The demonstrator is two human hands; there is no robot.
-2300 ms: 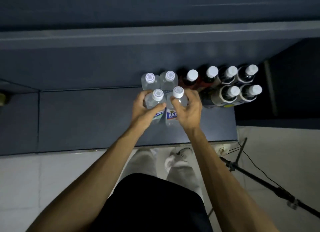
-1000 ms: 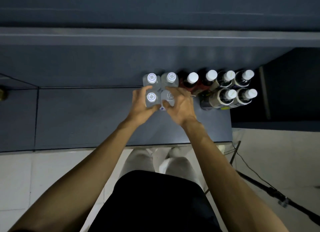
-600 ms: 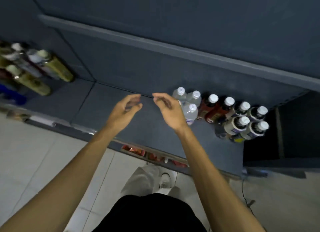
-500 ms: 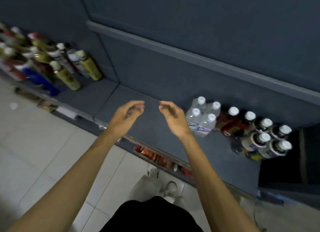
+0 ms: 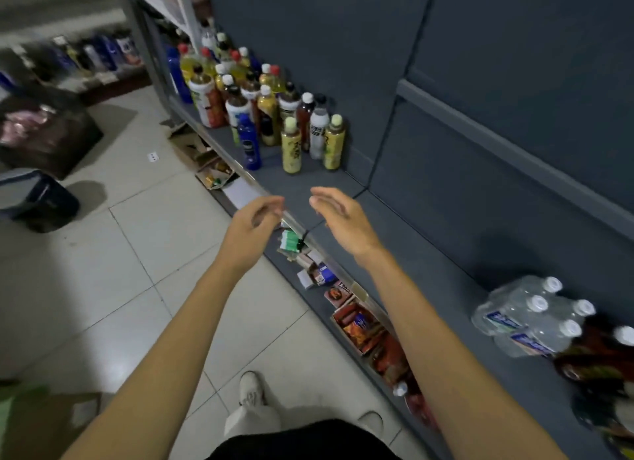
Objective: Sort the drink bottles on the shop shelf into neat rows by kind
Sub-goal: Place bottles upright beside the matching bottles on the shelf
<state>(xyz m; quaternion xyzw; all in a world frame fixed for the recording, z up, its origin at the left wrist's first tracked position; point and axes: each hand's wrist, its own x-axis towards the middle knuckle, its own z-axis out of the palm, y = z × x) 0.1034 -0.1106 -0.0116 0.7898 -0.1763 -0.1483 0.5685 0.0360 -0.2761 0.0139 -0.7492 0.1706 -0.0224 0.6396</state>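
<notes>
Several clear water bottles (image 5: 530,317) with white caps stand grouped on the dark grey shelf (image 5: 422,253) at the right, with dark red-labelled bottles (image 5: 597,353) beside them at the frame edge. A mixed cluster of unsorted drink bottles (image 5: 267,109) stands further along the shelf at upper left, with two yellow tea bottles (image 5: 291,145) and a blue bottle (image 5: 249,142) at its front. My left hand (image 5: 254,228) and my right hand (image 5: 343,217) hover empty over the shelf's front edge between the two groups, fingers loosely curled and apart.
Snack packets and small boxes (image 5: 356,322) lie in the low tray under the shelf's front edge. White tiled floor (image 5: 137,253) spreads to the left, with a dark bin (image 5: 37,199) and a dark bag (image 5: 44,133) on it. My shoes (image 5: 252,391) show below.
Both hands let go of the water bottles and drew back empty. My view swung left along the shelf, bringing the unsorted bottle cluster into sight and pushing the sorted bottles to the right edge.
</notes>
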